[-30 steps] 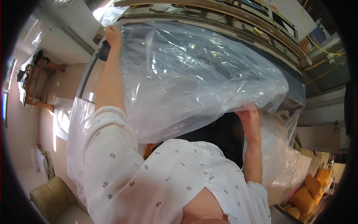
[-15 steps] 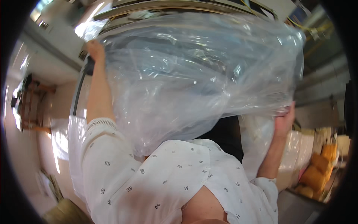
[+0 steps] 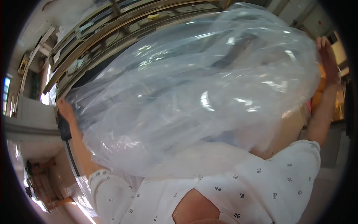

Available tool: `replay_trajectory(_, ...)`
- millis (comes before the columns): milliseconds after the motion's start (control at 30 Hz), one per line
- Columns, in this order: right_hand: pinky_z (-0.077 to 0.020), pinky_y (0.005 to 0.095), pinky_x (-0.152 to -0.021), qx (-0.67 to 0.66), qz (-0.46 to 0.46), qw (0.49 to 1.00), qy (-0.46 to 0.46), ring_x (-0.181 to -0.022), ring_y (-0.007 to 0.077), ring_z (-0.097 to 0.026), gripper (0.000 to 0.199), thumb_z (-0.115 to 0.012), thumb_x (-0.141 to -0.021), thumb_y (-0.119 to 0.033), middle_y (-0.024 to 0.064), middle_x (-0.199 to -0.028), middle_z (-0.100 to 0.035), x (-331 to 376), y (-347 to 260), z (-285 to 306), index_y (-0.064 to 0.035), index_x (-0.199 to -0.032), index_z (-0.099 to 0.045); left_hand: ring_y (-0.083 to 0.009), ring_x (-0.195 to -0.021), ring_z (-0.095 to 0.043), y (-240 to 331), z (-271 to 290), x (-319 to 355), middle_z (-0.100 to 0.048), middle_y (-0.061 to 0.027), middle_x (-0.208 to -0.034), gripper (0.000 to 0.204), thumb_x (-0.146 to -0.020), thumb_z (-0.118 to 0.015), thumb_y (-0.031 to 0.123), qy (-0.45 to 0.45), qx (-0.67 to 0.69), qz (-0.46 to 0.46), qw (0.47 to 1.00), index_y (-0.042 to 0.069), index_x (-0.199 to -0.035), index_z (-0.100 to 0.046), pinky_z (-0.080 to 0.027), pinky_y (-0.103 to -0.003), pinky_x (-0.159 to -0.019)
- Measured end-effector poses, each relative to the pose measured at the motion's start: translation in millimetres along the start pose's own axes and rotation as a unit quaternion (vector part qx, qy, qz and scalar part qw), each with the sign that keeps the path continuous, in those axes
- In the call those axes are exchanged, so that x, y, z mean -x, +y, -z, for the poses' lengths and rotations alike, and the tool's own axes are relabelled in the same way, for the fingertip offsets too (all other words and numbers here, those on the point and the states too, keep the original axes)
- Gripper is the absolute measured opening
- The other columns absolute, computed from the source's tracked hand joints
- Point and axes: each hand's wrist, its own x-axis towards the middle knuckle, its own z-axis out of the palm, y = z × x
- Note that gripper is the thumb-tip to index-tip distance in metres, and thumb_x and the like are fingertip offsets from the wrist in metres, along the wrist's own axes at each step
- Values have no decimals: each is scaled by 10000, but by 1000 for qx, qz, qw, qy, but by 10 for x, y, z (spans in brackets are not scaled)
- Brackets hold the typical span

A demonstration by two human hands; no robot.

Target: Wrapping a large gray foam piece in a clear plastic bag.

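Sheeting [image 3: 179, 112] of clear plastic, one piece by the look of it, billows at twelve o'clock from you, its near edge overlapping your single white shirt [image 3: 274, 177] in view. Its long axis slants from about nine o'clock up to two, with your two hands at its ends; neither is plainly nearer its middle. Your left hand [image 3: 66, 110] sits at nine, fingers bent by the left edge; your right hand [image 3: 326, 56] is raised at two, just beside the right edge. Blur hides whether either grips the plastic; you cannot tell. One dark fitting [image 3: 64, 130] shows just under your left hand. Past your right forearm, toward three, are orange things, too hidden to count. Beyond the sheeting, from ten to twelve, run several long rails [image 3: 108, 31], with one yellow piece [image 3: 153, 16] among them.
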Motion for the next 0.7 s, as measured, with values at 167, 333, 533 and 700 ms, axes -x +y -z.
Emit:
replay_trajectory(167, -398, 331, -910, 685, -11, 683, 255, -1156, 212, -454, 459, -486, -883, -342, 78, -1279, -460, 905, 1489, 2220, -80, -1259, -467, -380, -908, -514, -661, 154, -30, -548, -212, -960, 263, -902, -375, 157, -43, -56, 63, 996, -42, -998, -518, -399, -394, -777)
replay_trajectory(333, -359, 359, -969, 630, -123, 748, 169, -1200, 214, -413, 473, -528, -855, -347, 84, -1294, -444, 499, 3031, 1301, -70, -1234, -479, -402, -862, -514, -648, 328, 106, -541, -226, -919, 235, -901, -377, 154, -66, -62, 55, 994, -36, -948, -507, -396, -417, -730)
replay_trajectory(533, -349, 363, -981, 731, -83, 671, 86, -1219, 222, -384, 453, -567, -819, -298, 69, -1301, -437, 685, 2487, 1330, -93, -1217, -493, -408, -844, -502, -526, 453, 184, -524, -225, -892, 202, -915, -396, 155, -47, -84, 78, 992, -24, -924, -490, -394, -414, -715)
replay_trajectory(700, -341, 367, -991, 773, -34, 634, -4, -1236, 228, -360, 448, -601, -789, -256, 57, -1307, -430, 1673, 728, 3408, -112, -1202, -505, -394, -868, -497, 658, 1089, -267, -509, -215, -900, 192, -928, -378, 140, -83, -92, -89, 988, -20, -933, -482, -393, -409, -727)
